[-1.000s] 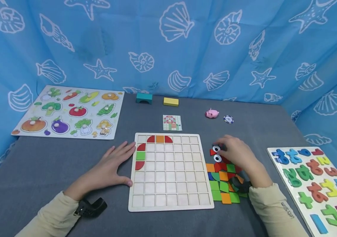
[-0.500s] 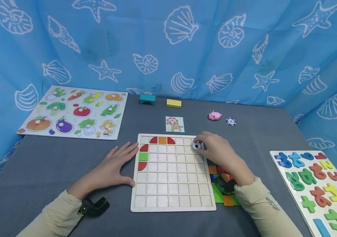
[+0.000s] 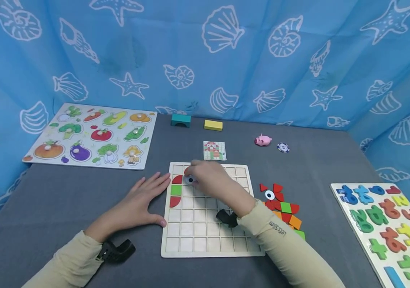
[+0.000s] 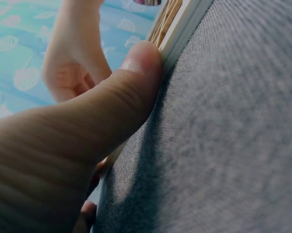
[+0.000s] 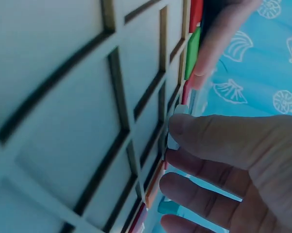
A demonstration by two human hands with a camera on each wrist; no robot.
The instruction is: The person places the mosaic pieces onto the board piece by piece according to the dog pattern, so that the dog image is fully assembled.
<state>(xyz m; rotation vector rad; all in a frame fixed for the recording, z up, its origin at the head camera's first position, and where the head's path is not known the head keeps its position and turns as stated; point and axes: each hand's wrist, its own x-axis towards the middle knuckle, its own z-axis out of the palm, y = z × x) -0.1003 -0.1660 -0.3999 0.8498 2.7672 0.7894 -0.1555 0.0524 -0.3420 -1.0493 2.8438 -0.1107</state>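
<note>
Right hand (image 3: 210,180) pinches an eye tile (image 3: 189,180), pupil upward, near the board's (image 3: 212,254) far-left corner, open cells (image 3: 187,230) nearward; spread left hand (image 3: 135,203) touches left edge.

The right hand (image 5: 248,155) pinches a white piece (image 5: 172,141) between thumb and index finger, close against the gridded board (image 5: 73,141); beyond it, part of the left hand (image 5: 226,36) shows beside a green piece (image 5: 192,53); an orange piece (image 5: 154,186) sits further down the grid; a blue, shell-patterned curtain (image 5: 252,63) hangs behind.
</note>
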